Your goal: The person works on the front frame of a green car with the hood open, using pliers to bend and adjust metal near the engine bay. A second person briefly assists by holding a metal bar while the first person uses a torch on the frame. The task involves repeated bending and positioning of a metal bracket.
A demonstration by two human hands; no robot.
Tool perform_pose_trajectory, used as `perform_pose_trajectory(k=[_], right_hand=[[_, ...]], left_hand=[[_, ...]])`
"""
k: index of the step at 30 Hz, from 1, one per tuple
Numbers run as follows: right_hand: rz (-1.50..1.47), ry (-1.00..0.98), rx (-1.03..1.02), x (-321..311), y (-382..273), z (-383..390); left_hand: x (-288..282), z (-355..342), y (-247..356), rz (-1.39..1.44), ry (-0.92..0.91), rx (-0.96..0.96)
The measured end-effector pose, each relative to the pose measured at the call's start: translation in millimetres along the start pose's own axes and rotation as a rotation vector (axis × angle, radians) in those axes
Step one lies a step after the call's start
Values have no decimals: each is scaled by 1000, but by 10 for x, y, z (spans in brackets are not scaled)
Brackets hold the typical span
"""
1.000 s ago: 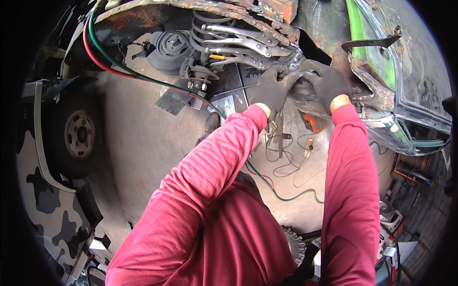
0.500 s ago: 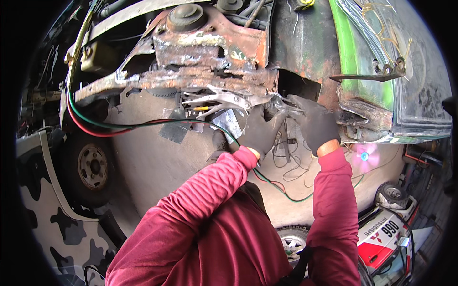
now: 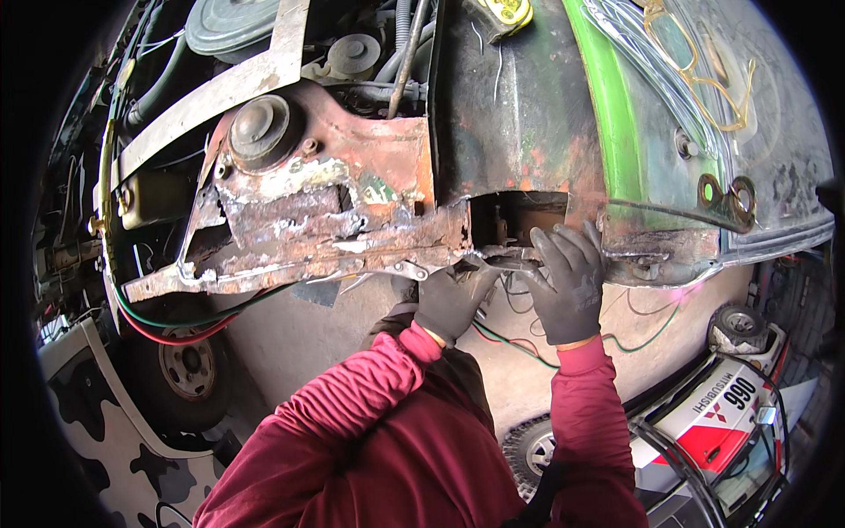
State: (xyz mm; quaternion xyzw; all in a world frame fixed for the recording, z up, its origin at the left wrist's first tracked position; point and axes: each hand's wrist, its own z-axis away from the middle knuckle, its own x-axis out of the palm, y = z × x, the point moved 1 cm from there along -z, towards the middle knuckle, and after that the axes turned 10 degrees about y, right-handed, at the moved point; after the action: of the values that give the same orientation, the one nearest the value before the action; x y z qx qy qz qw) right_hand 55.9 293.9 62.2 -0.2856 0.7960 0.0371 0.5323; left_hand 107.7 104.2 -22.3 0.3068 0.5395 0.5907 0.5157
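Observation:
My left hand (image 3: pixel 453 304), in a dark glove, is curled at the lower edge of the rusty, cut body panel (image 3: pixel 339 145), beside silver locking pliers (image 3: pixel 409 269); what its fingers grip is partly hidden. A dark strip of metal (image 3: pixel 503 262) lies between my hands. My right hand (image 3: pixel 568 286), gloved too, has its fingers apart and bent up over the panel edge, just below a rectangular cutout (image 3: pixel 497 211), with its thumb at the metal strip.
An engine bay with a round grey housing (image 3: pixel 229 22) is above. A wire bundle (image 3: pixel 660 88) and dark bracket (image 3: pixel 731 201) rest on the right. Green and red hoses (image 3: pixel 180 321) loop low. A camouflage vehicle (image 3: pixel 92 409) and white-red vehicle (image 3: pixel 717 409) flank me.
My view has tilted up, bringing the engine bay and upper panels into sight. My right hand's fingers have spread upward toward the cutout; my left hand stays near the pliers.

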Motion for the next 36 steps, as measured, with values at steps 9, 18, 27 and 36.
perform_pose_trajectory(k=[9,18,27,36], right_hand=[[-39,-2,21,150,43,47],[-48,60,70,240,20,90],[-77,47,122,232,-8,106],[-79,68,132,243,-17,107]], left_hand=[[18,29,-77,-14,-53,128],[42,23,-128,-109,-67,244],[91,81,-397,-132,-73,202],[46,76,-350,-79,-95,219]])
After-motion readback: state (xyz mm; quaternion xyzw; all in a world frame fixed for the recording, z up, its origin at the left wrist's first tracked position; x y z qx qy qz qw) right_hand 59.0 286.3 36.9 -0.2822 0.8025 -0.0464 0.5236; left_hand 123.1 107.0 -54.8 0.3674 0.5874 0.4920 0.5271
